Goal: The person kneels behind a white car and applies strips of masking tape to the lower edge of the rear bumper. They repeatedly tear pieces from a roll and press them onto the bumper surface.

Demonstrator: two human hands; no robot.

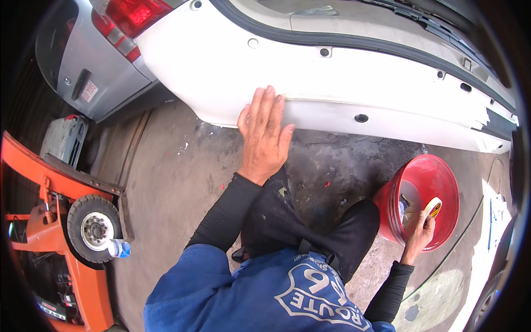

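Observation:
My left hand (265, 134) lies flat, fingers spread, against the lower edge of a white car bumper (310, 83) that runs across the top of the view. My right hand (418, 234) reaches into a red bucket (442, 182) on the floor at the right and grips a roll of pale masking tape (432, 207). Other small items lie inside the bucket, too dim to tell apart. I crouch on the concrete in a blue shirt with black sleeves and dark trousers.
A red tail light (133, 14) and grey body panel (94, 66) sit at the upper left. An orange wheeled machine (61, 221) stands at the left with a small plastic bottle (118, 248) beside its wheel. Stained concrete floor (177, 188) lies between. White paper sheets (492, 221) lie at the right.

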